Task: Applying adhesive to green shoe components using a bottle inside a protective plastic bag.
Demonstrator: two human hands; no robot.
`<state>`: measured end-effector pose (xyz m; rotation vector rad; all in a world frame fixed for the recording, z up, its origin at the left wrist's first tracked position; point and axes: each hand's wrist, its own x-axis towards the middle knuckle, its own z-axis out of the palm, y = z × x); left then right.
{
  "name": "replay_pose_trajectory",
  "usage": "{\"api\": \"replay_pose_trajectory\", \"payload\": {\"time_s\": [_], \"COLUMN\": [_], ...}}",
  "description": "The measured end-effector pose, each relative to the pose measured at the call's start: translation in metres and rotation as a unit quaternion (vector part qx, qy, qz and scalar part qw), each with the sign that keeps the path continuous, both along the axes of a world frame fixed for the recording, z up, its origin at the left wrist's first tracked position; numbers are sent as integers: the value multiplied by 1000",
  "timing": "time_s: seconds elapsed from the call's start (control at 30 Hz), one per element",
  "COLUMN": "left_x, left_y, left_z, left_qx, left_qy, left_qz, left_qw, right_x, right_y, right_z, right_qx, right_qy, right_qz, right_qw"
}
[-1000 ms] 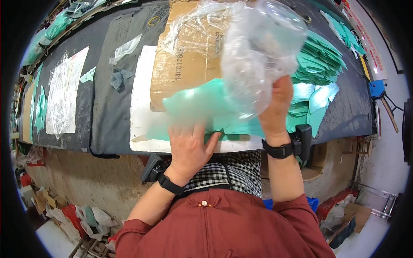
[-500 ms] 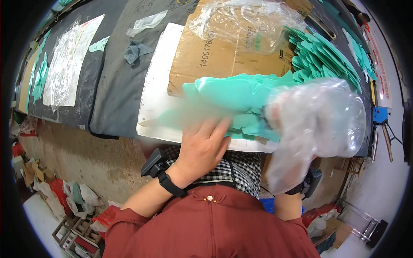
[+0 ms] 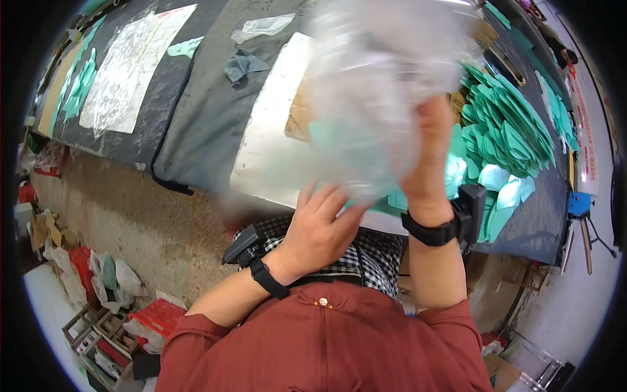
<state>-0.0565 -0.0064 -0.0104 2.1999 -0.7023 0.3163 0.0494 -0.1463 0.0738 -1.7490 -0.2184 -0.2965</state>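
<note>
My right hand is raised over the table and closed on a clear plastic bag, which is smeared by motion. The bag hangs across the middle and hides much of what lies beneath it. Low at the table's near edge, my left hand has its fingers partly spread, their tips by the bag's lower end. Green cut pieces show faintly through the plastic, and a few green pieces lie right of my right wrist. Beyond them leans a thick stack of green pieces.
A white board and a brown cardboard corner show left of the bag. On the dark table lie a grey cloth, a clear plastic scrap and a white sheet under crinkled film. A red crate stands on the floor.
My right hand has swung the plastic bag up and left, from the table's right side to over the middle. It now covers the cardboard and green pieces. My left hand shifted slightly down and right.
</note>
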Motion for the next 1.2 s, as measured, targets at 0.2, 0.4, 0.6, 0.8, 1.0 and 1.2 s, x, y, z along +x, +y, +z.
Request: {"api": "replay_pose_trajectory", "payload": {"time_s": [0.2, 0.4, 0.6, 0.8, 1.0, 1.2], "left_x": [-23, -3, 25, 37, 58, 63], "left_y": [47, 76, 67, 60, 71, 64], "left_z": [10, 16, 20, 24, 31, 66], "left_qx": [30, 87, 172, 197, 112, -77], "left_qy": [-15, -14, 22, 81, 207, 399], "left_qz": [87, 204, 214, 202, 146, 114], "left_qw": [996, 975, 961, 956, 961, 907], "right_x": [-34, -56, -86, -108, -115, -117], "right_y": [-15, -50, -81, -115, -132, -112], "right_z": [-3, 0, 9, -1, -8, -21], "right_qx": [99, 208, 196, 199, 217, 254], "right_qy": [54, 79, 95, 40, 31, 100], "right_qz": [-3, -41, -85, -197, -179, -100], "right_qw": [994, 974, 972, 959, 959, 957]}}
